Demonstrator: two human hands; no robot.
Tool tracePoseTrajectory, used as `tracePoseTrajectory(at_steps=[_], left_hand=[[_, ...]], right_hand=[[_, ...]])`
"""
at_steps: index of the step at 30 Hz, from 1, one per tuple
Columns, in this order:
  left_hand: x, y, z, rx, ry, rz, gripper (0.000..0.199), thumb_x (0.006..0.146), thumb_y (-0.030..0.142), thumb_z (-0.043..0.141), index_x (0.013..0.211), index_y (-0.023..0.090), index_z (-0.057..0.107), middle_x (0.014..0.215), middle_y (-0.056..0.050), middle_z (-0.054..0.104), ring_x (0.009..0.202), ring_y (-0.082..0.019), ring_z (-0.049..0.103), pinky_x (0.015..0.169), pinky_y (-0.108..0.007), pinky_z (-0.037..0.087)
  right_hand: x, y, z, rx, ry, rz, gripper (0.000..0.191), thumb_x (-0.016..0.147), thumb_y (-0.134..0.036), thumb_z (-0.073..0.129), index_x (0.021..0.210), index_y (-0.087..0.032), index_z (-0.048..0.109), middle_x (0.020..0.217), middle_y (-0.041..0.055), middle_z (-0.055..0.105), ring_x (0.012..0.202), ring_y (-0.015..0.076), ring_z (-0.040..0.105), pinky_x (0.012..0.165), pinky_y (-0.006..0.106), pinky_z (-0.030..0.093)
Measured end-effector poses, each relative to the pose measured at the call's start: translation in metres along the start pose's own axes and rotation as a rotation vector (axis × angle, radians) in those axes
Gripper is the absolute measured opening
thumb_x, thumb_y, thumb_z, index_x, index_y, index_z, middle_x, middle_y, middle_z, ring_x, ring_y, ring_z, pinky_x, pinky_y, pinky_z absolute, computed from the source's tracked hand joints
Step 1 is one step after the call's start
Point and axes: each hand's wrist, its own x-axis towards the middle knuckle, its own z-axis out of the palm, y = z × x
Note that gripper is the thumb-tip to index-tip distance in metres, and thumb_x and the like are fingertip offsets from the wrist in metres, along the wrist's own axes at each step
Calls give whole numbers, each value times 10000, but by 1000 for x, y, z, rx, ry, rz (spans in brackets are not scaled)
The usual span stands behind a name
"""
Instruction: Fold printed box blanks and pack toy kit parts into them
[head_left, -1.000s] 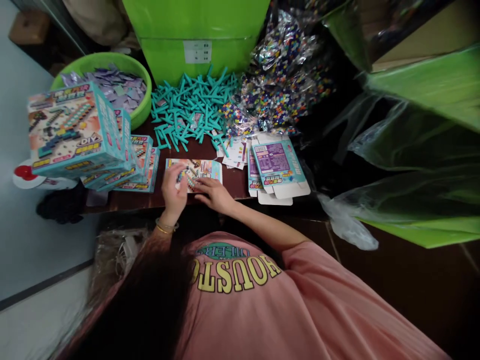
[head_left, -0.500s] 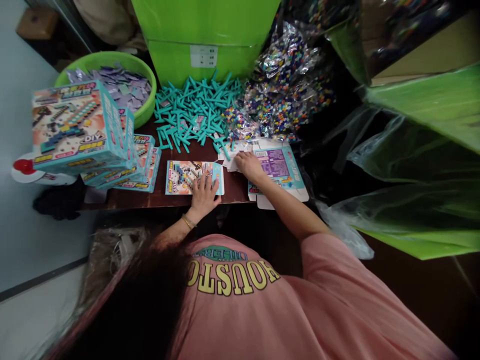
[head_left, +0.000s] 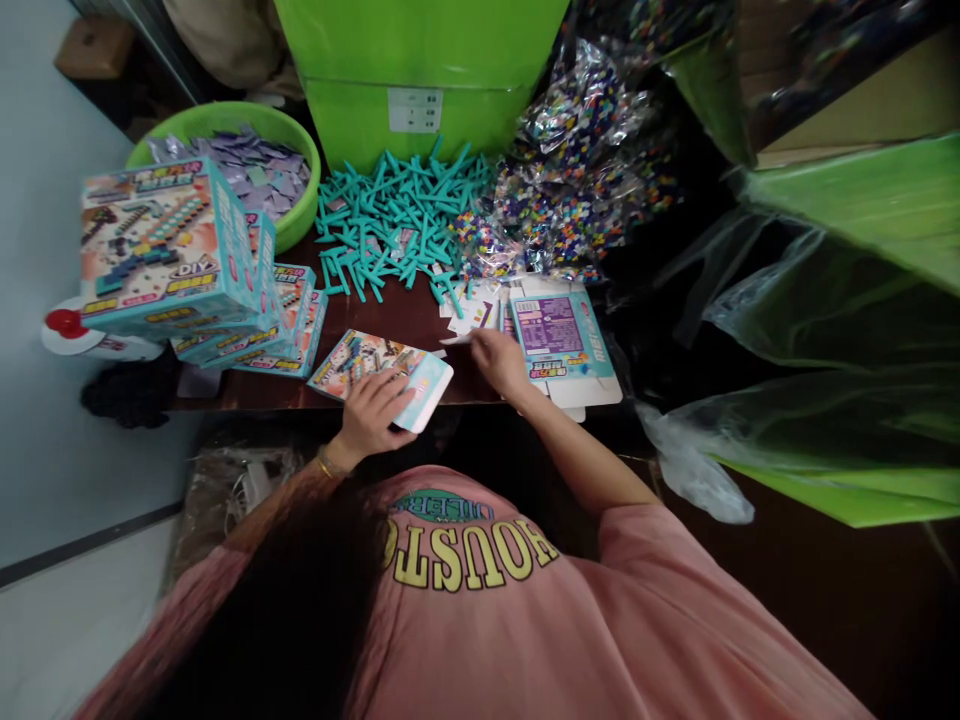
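My left hand (head_left: pixel 373 412) grips the near edge of a printed box (head_left: pixel 360 362), which lies at a slant by the table's front edge, its pale end flap (head_left: pixel 433 400) turned to the right. My right hand (head_left: pixel 496 362) has its fingers pinched on the corner of a white paper slip (head_left: pixel 459 338). Beside it are more white printed papers (head_left: pixel 478 312). To the right of this hand lie flat, unfolded teal and purple cartons (head_left: pixel 559 335).
Stacked finished boxes (head_left: pixel 169 240) stand at the left, before a green basin (head_left: pixel 304 210) of purple packets. Teal sticks (head_left: pixel 397 215) lie in a heap before a green carton (head_left: pixel 420 60). Bead bags (head_left: pixel 570 170) are piled right of them. Clear plastic (head_left: pixel 787 300) hangs far right.
My left hand has turned the box to a slant and drawn its right end toward me. My right hand has come off the papers a little, with a slip at its fingertips.
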Motion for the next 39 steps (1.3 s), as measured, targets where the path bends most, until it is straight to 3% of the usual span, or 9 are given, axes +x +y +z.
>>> tracePoseTrajectory(at_steps=[4,9,13,16,21,26,32,35,39], left_hand=[[43,2,-38,-56,300,-265,183,892,391,662,910,236,756,928,-60,780,902,-246,735,877,-395,550],[73,1,-57,-76,520,-428,339,1008,424,560,775,206,676,736,-19,686,714,-171,650,763,-309,494],[72,3,-59,-138,481,-423,405,1023,492,522,787,210,692,749,-22,683,725,-171,645,754,-298,502],[62,2,-62,-177,485,-438,398,1025,489,511,828,211,715,783,-33,697,755,-180,656,765,-300,520],[38,-10,-69,-235,566,-474,436,1024,505,494,813,202,726,761,-30,697,739,-184,673,808,-324,552],[23,-15,-73,-328,609,-418,397,1020,468,511,860,210,767,812,-54,745,795,-215,718,749,-341,551],[19,-23,-76,-267,618,-499,426,1023,474,484,863,204,771,843,-60,750,851,-232,725,774,-355,565],[16,-31,-77,-238,613,-541,418,1028,457,494,873,185,771,837,-63,742,822,-223,717,753,-339,557],[14,-39,-77,-243,611,-564,445,1033,468,489,865,168,772,813,-71,730,779,-211,701,714,-320,539]], right_hand=[[20,-15,-36,447,215,134,261,1009,-400,501,1133,-234,659,981,67,741,914,227,708,825,366,572],[10,-78,-68,536,303,-78,250,1033,-455,521,1122,-331,718,1073,54,756,1065,260,718,988,469,577],[7,-126,-45,380,35,-429,321,1062,-423,450,1153,-366,752,1132,35,770,1118,256,713,1059,512,548],[17,-141,-17,304,-159,-533,316,1051,-394,479,1218,-357,745,1220,36,762,1190,244,689,1095,497,530],[73,-93,3,359,151,-237,419,1087,-350,350,1272,-248,712,1100,86,774,1073,233,705,1011,425,552],[169,-28,27,-37,-49,2,365,1055,-259,444,1152,-121,767,1169,140,772,1130,257,662,1038,375,478],[236,-48,76,-294,-210,-76,366,1045,-255,462,1260,-174,747,1273,140,750,1233,285,596,1045,395,448],[247,-57,93,-373,-196,-49,383,999,-312,542,1271,-119,730,1386,212,677,1303,377,517,1089,520,392],[252,-52,102,-458,-192,-87,388,979,-313,561,1296,-164,727,1394,189,668,1286,393,494,1116,588,329]])
